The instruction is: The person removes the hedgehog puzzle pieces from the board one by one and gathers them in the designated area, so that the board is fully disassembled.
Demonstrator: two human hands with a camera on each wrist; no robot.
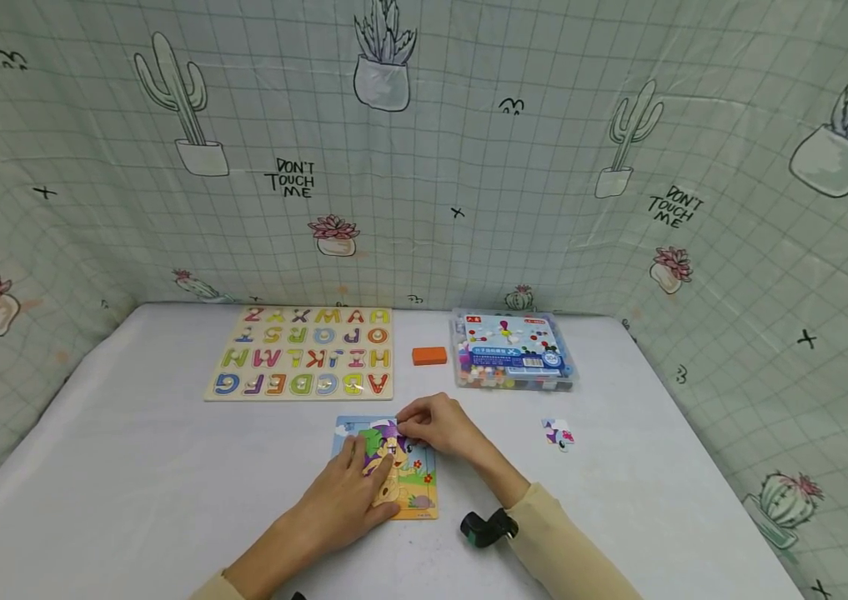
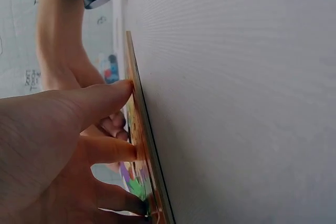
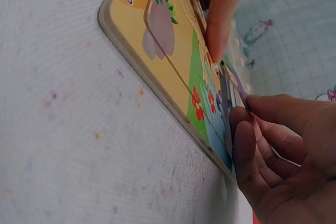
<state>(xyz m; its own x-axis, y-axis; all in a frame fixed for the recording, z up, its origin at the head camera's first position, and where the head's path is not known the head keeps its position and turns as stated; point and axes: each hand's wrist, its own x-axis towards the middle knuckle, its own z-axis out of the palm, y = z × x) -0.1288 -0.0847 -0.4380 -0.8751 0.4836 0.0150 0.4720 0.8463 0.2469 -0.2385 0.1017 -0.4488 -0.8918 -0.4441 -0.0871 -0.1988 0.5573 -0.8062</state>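
A small wooden picture puzzle (image 1: pixel 429 512) with a cartoon character, flowers and a blue sky lies flat at the front middle of the table. My left hand (image 1: pixel 341 493) rests on its left side, the fingers spread and fairly straight, with fingertips pressing on the picture. At the puzzle's upper right, my right hand (image 1: pixel 439 423) pinches a thin puzzle piece (image 3: pixel 239 85) with a purple part between thumb and finger. In the right wrist view that piece stands tilted over the board, close to a left fingertip (image 3: pixel 218 51). Part of the picture is hidden under the left hand.
Further right lies a group of loose puzzle pieces (image 1: pixel 559 435). Behind the puzzle are a wooden alphabet board (image 1: pixel 299 395), an orange block (image 1: pixel 429 357) and a clear plastic box (image 1: pixel 517 352) of colourful parts. A patterned cloth (image 1: pixel 424 208) hangs behind the table.
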